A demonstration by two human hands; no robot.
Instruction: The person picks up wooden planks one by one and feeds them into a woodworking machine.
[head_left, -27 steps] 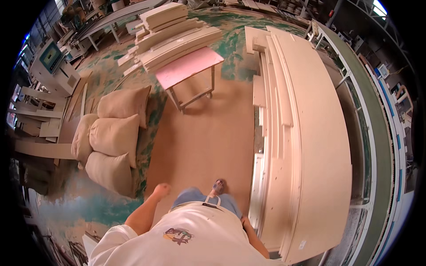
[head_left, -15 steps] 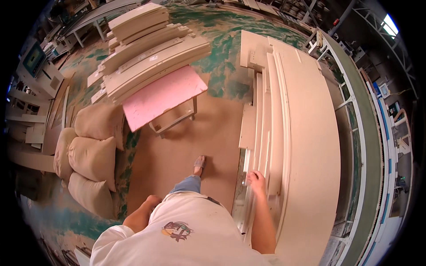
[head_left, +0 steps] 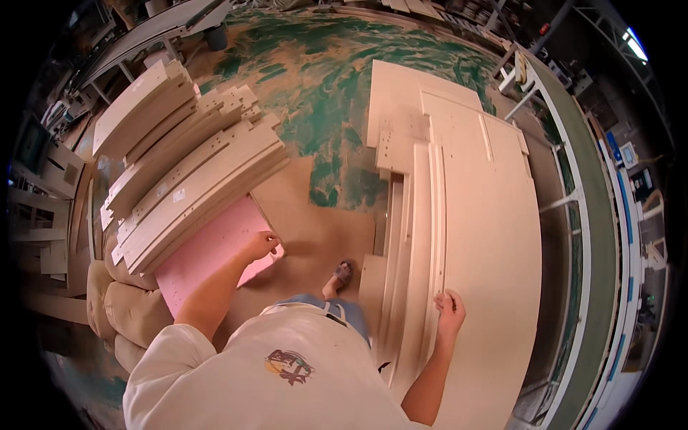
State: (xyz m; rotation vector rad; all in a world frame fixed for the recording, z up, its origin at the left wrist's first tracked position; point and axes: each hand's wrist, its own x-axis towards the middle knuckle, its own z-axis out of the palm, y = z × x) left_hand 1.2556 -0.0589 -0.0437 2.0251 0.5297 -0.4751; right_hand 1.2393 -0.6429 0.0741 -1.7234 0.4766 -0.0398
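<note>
My left hand (head_left: 262,246) hangs over the right end of a pink-topped table (head_left: 215,236). Its fingers are loosely curled, and I see nothing in them. Several pale wooden boards (head_left: 208,168) are stacked on that table, some with small drilled holes. At my right, my right hand (head_left: 450,309) is closed with bent fingers, apparently holding nothing. It is over a long pile of cream panels (head_left: 487,251); whether it touches them I cannot tell. Narrower strips (head_left: 401,251) lie along the near-left side of this pile.
Stuffed tan sacks (head_left: 129,315) lie at the left. A brown sheet (head_left: 330,233) covers the floor ahead, with dusty green floor (head_left: 315,86) beyond. A long conveyor with a green belt (head_left: 593,287) runs along the right. Another stack of boards (head_left: 147,107) rises at the far left.
I have stepped forward, so the table and its boards are nearer and farther left. My left hand has swung forward from beside my body; my right hand is now farther over the panels.
</note>
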